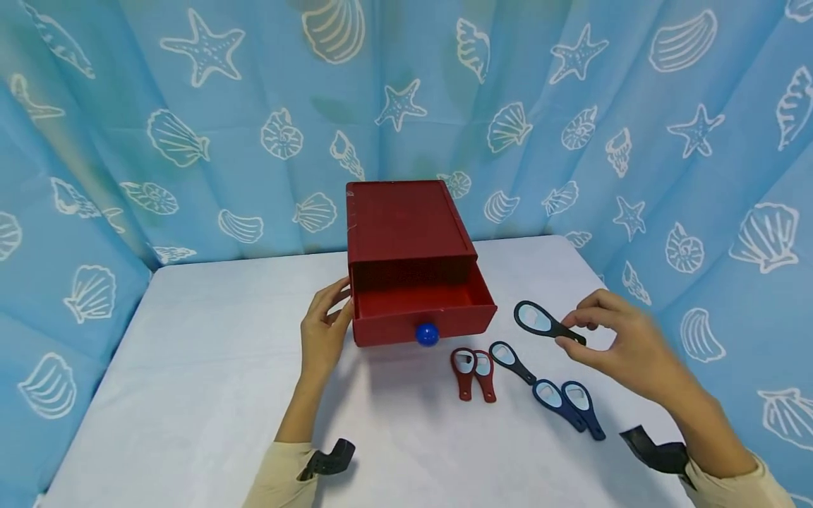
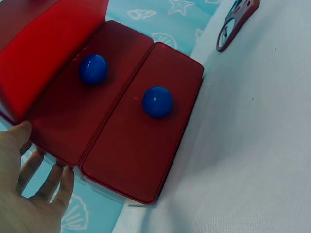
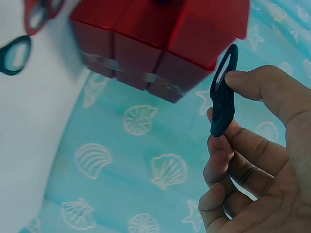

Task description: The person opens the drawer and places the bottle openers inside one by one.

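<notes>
My right hand pinches a black hand mirror by its handle, thumb against fingertips, beside the red drawer cabinet. In the right wrist view, this mirror appears nearly edge-on. The top drawer stands pulled out, with a blue knob on its front and its visible floor bare. My left hand rests against the cabinet's left side, thumb at the drawer's front corner and fingers spread. In the left wrist view, its fingertips touch the red side edge.
Two red hand mirrors lie on the white table before the drawer. A black one and two dark blue ones lie right of them. A blue curtain with seashell prints hangs behind. A lower drawer shows another blue knob.
</notes>
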`<state>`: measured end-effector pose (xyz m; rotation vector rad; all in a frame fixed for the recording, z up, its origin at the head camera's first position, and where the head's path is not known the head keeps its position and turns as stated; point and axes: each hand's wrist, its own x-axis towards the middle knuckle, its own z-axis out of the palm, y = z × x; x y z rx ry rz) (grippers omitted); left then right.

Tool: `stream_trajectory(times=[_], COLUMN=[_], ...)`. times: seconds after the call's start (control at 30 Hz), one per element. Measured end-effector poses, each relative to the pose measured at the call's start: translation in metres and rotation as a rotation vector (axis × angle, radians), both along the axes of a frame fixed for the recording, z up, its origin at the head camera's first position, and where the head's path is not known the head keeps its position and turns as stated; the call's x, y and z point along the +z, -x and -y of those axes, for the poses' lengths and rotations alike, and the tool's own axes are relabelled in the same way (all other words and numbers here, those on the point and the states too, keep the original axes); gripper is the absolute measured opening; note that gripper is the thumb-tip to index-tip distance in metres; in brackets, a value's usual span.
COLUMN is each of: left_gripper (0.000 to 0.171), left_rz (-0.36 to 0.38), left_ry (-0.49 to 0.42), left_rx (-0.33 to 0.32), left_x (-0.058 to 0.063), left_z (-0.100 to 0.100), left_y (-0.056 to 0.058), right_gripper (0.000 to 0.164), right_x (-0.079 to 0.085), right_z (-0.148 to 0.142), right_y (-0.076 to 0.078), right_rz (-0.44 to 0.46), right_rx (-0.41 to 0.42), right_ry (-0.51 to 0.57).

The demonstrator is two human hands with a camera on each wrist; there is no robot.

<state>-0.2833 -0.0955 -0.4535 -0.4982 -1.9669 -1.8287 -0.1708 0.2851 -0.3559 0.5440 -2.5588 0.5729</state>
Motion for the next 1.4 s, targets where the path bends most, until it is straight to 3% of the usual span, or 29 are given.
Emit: stream_trajectory(times=[0.23, 0.4, 0.57, 0.77, 1.4], left_gripper=[0.038, 0.038, 0.038, 0.038, 0.039], left_rz=[-0.013, -0.013, 0.007, -0.007, 0.01], left_ry=[0.013, 0.017, 0.005, 0.01, -0.011], left_rx=[-0.004, 0.015, 0.024, 0.022, 0.018], left_x=[0.003, -0.002, -0.007, -0.006, -0.003], left_z=[-0.002, -0.001, 0.0, -0.002, -0.003], left_y=[0.005, 0.0, -0.006, -0.006, -0.004], right_gripper=[0.024, 0.023, 0.02, 0.017, 0.018], right_x=[0.025, 0.034, 0.037, 0.038, 0.037], right_z=[0.01, 0.024, 0.04, 0.054, 0.08], right_y=[0.012, 0.025, 0.04, 0.05, 0.064], right_rz=[-0.033, 0.0, 0.027, 0.037, 0.093], right_rx=[-0.006, 0.022, 0.077, 0.102, 0.147], right_ry=[0.005, 0.012, 0.021, 0.043, 0.07])
